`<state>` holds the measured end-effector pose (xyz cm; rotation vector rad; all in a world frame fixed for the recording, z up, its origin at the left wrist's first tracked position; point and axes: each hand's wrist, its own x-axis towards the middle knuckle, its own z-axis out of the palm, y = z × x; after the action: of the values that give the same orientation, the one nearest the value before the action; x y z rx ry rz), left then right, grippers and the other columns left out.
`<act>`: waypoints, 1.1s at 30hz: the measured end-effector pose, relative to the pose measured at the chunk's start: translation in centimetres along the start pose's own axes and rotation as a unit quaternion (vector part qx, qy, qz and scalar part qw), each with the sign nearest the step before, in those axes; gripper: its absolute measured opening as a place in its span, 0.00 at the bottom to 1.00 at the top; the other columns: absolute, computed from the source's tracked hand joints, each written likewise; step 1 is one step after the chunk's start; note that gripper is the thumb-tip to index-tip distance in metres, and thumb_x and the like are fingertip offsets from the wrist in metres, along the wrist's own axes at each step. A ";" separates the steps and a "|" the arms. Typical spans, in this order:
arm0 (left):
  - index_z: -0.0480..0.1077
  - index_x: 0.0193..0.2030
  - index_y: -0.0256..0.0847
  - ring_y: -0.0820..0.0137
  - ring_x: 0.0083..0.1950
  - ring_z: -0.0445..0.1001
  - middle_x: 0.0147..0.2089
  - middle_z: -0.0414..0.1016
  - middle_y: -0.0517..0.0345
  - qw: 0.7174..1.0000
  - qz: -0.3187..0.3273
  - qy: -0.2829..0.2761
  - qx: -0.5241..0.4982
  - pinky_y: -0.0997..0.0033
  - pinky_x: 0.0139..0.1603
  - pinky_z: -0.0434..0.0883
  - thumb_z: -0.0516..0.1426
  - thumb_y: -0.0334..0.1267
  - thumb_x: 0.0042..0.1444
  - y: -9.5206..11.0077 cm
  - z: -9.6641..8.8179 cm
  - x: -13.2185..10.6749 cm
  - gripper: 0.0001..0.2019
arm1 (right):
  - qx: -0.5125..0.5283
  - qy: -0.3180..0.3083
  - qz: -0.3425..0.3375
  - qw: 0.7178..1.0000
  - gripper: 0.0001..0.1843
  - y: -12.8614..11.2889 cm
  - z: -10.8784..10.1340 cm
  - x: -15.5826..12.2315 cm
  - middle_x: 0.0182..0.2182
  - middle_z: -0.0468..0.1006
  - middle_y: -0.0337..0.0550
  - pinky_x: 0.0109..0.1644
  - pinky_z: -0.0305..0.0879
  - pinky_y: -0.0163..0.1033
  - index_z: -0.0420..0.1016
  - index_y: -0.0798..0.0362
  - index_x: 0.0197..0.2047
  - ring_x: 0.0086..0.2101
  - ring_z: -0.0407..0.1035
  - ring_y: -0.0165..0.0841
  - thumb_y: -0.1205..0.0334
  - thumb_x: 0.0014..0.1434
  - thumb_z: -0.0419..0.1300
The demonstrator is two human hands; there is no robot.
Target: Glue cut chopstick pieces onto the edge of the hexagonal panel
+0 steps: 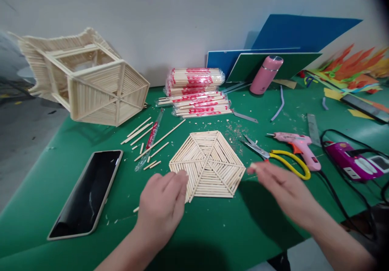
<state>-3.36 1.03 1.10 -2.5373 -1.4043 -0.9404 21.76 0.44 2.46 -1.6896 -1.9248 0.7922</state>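
Left hand (164,198), loosely curled, hides the near-left edge of a flat hexagonal pale wooden-stick panel (209,165) on the green tabletop (219,226), bare nearside; right hand (282,186), fingers narrowed, hovers off its right corner (what either grips, I cannot tell). Yellow-handled steel scissors (266,154) crowd that side; farther right, a white-and-grey device (379,163) is cut off.

Pretty even indoor light, coolish and medium bright, looks like it's from overhead. Soft dark shadows sit on the worktop (67,157) below the right hand (281,184) and along the near edge. The phone (80,198) by the left edge catches a pale streak of glare. Middle's fairly sharp, but wide-lens stretch smears the orange paper (349,64) at the far right corner, and a blurry black patch covers the wall (121,3) above it.
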 end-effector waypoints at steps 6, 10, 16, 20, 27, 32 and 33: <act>0.67 0.42 0.34 0.68 0.35 0.69 0.35 0.73 0.53 0.998 -0.022 0.056 -0.022 0.68 0.37 0.65 0.54 0.28 0.54 -0.8 -1.2 0.8 0.08 | -0.172 0.208 -0.029 0.963 0.11 4.8 -1.3 4.2 0.35 0.75 0.45 0.41 0.63 0.40 0.69 0.52 0.40 0.37 0.69 0.36 0.59 0.60 0.48; 0.67 0.45 0.35 0.69 0.34 0.68 0.34 0.70 0.53 0.997 -0.011 0.070 -0.012 0.67 0.35 0.65 0.54 0.26 0.53 -0.8 -1.3 0.3 0.12 | -0.207 0.236 -0.033 0.949 0.12 6.0 -0.9 6.2 0.35 0.75 0.47 0.42 0.61 0.43 0.73 0.53 0.38 0.38 0.68 0.40 0.59 0.57 0.51; 0.67 0.45 0.35 0.70 0.28 0.65 0.28 0.69 0.55 0.998 0.062 0.013 0.012 0.66 0.30 0.62 0.52 0.26 0.55 0.1 -0.4 -0.6 0.11 | -0.243 0.238 -0.020 0.940 0.10 8.1 -0.5 6.5 0.30 0.77 0.46 0.36 0.63 0.43 0.74 0.54 0.34 0.33 0.70 0.40 0.60 0.54 0.54; 0.66 0.44 0.29 0.69 0.29 0.66 0.28 0.71 0.53 0.996 0.085 0.016 -0.010 0.65 0.31 0.63 0.52 0.25 0.54 0.9 0.4 -0.8 0.11 | -0.244 0.262 -0.028 0.933 0.11 7.5 -0.3 5.9 0.34 0.76 0.49 0.39 0.63 0.47 0.74 0.54 0.37 0.37 0.68 0.43 0.59 0.53 0.54; 0.65 0.45 0.32 0.67 0.30 0.66 0.30 0.71 0.53 0.989 0.104 -0.105 0.018 0.64 0.32 0.62 0.51 0.25 0.54 2.3 0.9 -2.3 0.11 | -0.052 0.143 -0.179 0.972 0.07 0.0 1.7 0.5 0.34 0.74 0.42 0.39 0.64 0.38 0.70 0.50 0.39 0.35 0.67 0.33 0.66 0.56 0.55; 0.66 0.41 0.35 0.70 0.23 0.61 0.22 0.64 0.60 0.982 0.097 -0.160 0.018 0.66 0.27 0.55 0.47 0.28 0.56 4.2 1.2 -3.7 0.09 | 0.034 -0.036 -0.228 0.972 0.09 -2.5 5.2 -2.9 0.32 0.73 0.42 0.35 0.64 0.36 0.71 0.51 0.40 0.32 0.65 0.30 0.68 0.56 0.56; 0.66 0.40 0.34 0.70 0.23 0.60 0.23 0.64 0.60 0.982 0.091 -0.166 0.007 0.66 0.27 0.55 0.46 0.28 0.56 4.5 1.3 -3.9 0.09 | 0.039 -0.045 -0.223 0.973 0.08 -2.4 5.7 -3.2 0.31 0.73 0.42 0.35 0.64 0.36 0.71 0.52 0.40 0.31 0.65 0.30 0.69 0.56 0.55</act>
<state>-0.71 -3.96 -1.18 -2.8503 -1.2089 -0.4926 16.71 -3.62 0.05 -1.1254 -2.1904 0.7618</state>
